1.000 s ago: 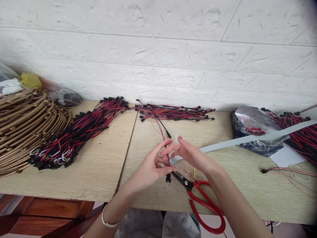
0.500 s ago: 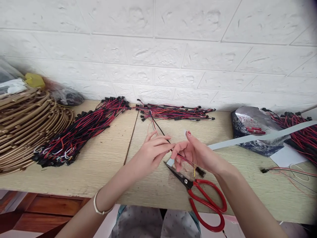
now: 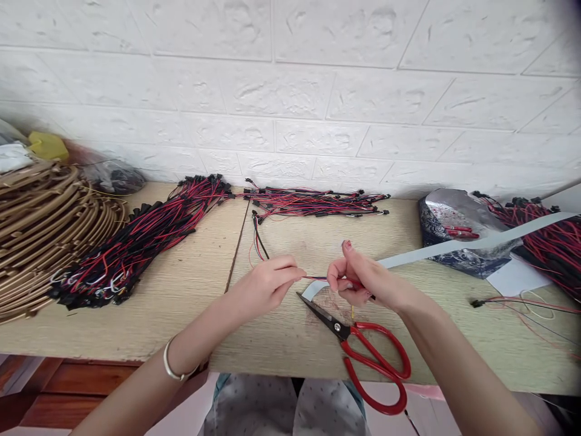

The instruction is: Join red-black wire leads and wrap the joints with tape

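Between my two hands runs a short stretch of thin red and dark wires point(image 3: 315, 278) of a cable. My left hand point(image 3: 267, 283) pinches them at the fingertips. A black sleeve and a small connector end point(image 3: 258, 233) stick out beyond that hand. My right hand point(image 3: 361, 277) is closed round the wires, its thumb raised; part of the cable is hidden inside the fingers. A pair of scissors point(image 3: 336, 327) with red handles lies just below, blades slightly apart, handles over the table edge. A white strip point(image 3: 413, 257) passes behind my right hand, its end by the scissor tips.
Cable bundles lie by the wall point(image 3: 318, 203), at left point(image 3: 154, 242) and far right point(image 3: 556, 239). Hoops point(image 3: 59, 230) are stacked at the far left. A lined patterned bag point(image 3: 472, 257) stands at right, with a loose cable point(image 3: 503, 301) nearby.
My hands have moved apart, with the wires stretched between them. The cable's connector end has swung left and down. My right fingers have closed more tightly. The view has shifted slightly.
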`<state>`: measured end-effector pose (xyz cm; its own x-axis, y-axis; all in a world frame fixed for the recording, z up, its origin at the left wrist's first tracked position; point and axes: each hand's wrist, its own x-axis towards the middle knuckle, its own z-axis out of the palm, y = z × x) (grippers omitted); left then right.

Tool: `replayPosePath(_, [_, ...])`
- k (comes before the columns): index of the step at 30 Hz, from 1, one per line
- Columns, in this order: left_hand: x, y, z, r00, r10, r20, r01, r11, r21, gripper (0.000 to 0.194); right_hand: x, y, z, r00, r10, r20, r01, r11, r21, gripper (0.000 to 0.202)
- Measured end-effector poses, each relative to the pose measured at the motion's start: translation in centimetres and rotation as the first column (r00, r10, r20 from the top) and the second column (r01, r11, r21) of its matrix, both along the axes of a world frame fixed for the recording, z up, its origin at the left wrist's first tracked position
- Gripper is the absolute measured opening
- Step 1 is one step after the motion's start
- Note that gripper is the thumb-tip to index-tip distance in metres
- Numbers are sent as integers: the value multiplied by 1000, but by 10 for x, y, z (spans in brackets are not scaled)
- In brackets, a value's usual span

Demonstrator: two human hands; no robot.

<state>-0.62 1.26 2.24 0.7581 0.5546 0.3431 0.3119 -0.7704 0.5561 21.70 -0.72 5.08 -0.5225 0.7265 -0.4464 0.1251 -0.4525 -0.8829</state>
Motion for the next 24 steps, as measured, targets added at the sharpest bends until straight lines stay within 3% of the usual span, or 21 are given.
replayPosePath(7, [14,-12,2,961,185,207,-178,983,-52,22,9,41,26,968,248,33,-245,966,-81,74])
replayPosePath(10, [21,-16,5,922,296,250,-256,949,-183,19,1,68,45,923,362,131,-352,931,-92,74])
replayPosePath(12, [22,-18,6,880,402,253,-314,892,-326,19,-7,85,56,898,385,214,-383,922,-50,73])
replayPosePath(14, [22,-19,5,802,536,264,-367,790,-491,19,-12,98,60,916,299,265,-325,944,58,69])
replayPosePath(16, [20,-19,2,697,655,291,-376,680,-629,20,-16,103,58,966,-26,258,-48,960,277,58])
replayPosePath(17, [19,-19,1,646,698,310,-360,636,-682,20,-17,101,54,946,-261,193,165,898,407,50])
replayPosePath(18, [18,-19,-1,598,731,328,-334,600,-727,21,-19,95,48,868,-490,78,387,767,511,41])
replayPosePath(19, [18,-18,-3,558,756,343,-303,570,-764,23,-22,86,41,743,-666,-68,577,585,569,33])
replayPosePath(20, [17,-18,-5,526,774,352,-267,543,-796,25,-27,74,31,620,-757,-208,706,422,569,28])
replayPosePath(21, [17,-18,-6,502,788,358,-227,519,-824,27,-33,60,21,532,-790,-305,785,324,529,25])
replayPosePath(22, [17,-17,-7,482,797,364,-186,499,-847,28,-40,46,10,484,-802,-351,824,283,491,23])
replayPosePath(24, [19,-18,-8,462,804,374,-108,470,-876,30,-59,18,-10,452,-839,-304,844,292,450,21])
